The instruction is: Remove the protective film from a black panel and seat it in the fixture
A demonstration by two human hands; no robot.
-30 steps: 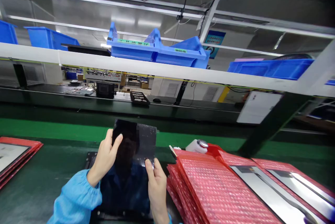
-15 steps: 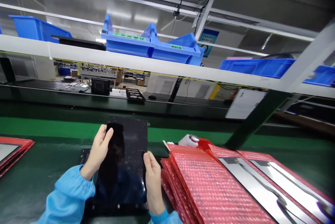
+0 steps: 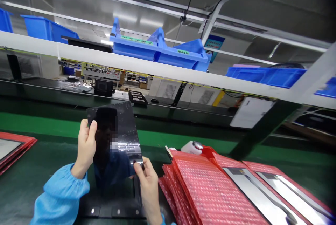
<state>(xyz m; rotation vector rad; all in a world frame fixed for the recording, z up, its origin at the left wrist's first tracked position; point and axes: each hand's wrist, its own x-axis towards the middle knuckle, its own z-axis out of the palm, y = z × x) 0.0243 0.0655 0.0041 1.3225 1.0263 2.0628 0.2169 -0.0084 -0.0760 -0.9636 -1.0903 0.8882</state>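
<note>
A glossy black display panel (image 3: 123,123) is held up in front of me, tilted, with reflections on its face. My left hand (image 3: 87,144) grips its left edge, thumb on the front. At the lower right corner, my right hand (image 3: 148,183) pinches it between thumb and fingers. Below the panel, a dark flat plate or fixture (image 3: 105,211) with small bright round spots lies on the dark green bench (image 3: 23,197); the panel hides much of it. To the right of my right hand is a stack of red bubble-wrap bags (image 3: 210,186).
Silver-backed panels (image 3: 246,190) with grey strips lie on red bubble wrap at right. A white bottle (image 3: 190,147) with a metal cap stands behind the stack. More red-wrapped panels (image 3: 15,148) lie at left. Blue bins (image 3: 139,48) sit on a white overhead shelf (image 3: 89,61).
The panel has turned counterclockwise, with its top shifted left and up, uncovering more of the dark plate below. My left hand moved left; my right hand moved slightly down to the lower corner.
</note>
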